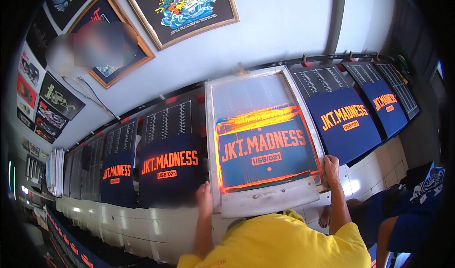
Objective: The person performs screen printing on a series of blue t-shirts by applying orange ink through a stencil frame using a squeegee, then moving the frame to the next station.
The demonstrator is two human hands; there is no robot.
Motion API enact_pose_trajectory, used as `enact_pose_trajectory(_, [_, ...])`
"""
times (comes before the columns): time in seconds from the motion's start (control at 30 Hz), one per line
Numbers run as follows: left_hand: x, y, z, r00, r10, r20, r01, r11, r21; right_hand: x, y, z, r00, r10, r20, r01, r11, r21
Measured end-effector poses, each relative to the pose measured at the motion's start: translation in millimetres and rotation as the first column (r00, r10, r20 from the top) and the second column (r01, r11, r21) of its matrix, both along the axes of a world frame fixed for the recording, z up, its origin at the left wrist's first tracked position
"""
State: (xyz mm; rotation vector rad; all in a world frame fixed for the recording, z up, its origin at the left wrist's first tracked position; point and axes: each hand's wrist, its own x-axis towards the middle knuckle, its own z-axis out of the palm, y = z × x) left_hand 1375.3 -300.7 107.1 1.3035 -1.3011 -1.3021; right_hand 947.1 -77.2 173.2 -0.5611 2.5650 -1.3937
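A screen-printing frame (292, 89) with pale metal sides lies over a printing board in front of me. Its mesh carries bright orange ink (258, 118), thick in a band across the middle and streaked along the edges, above a stencil of lettering. Across the near end sits a pale flat board (270, 199) with small screws. My left hand (204, 196) is closed at the frame's near left side, and my right hand (331, 167) is closed round its right side. What lies beneath the frame is hidden.
Navy shirts with orange print lie on boards at left (168, 171) and right (344, 119). Dark boards with white ruler marks (322, 78) line the wall rail. A person in dark blue (417, 206) is close on my right. Framed prints (182, 12) hang ahead; tiled floor (151, 223) shows below.
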Motion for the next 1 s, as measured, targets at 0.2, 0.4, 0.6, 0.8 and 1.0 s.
enact_pose_trajectory(0.2, [-10.0, -1.8, -11.0, 1.000, 0.019, -0.024, -0.018, 0.999, 0.030, -24.7, -8.5, -19.8, 0.998, 0.056, 0.014, -0.056, 0.998, -0.015])
enact_pose_trajectory(0.4, [-8.6, -14.8, -39.4, 0.998, 0.043, 0.052, -0.044, 0.999, 0.026, -31.4, -26.4, -10.1, 0.994, 0.110, 0.000, -0.110, 0.994, 0.012])
enact_pose_trajectory(0.6, [-29.0, -11.0, -16.4, 0.993, 0.059, 0.106, -0.053, 0.997, -0.059, -50.0, -28.8, -14.5, 0.990, 0.138, -0.021, -0.137, 0.990, 0.037])
enact_pose_trajectory(0.8, [-20.0, -19.6, -27.4, 0.992, -0.008, 0.127, 0.001, 0.998, 0.056, -46.7, -32.8, -15.1, 0.990, 0.129, -0.053, -0.130, 0.991, -0.013])
enact_pose_trajectory(1.0, [-16.2, -21.1, -26.8, 0.988, -0.045, 0.149, 0.034, 0.997, 0.073, -52.9, -33.2, -24.2, 0.989, 0.134, -0.068, -0.132, 0.991, 0.033])
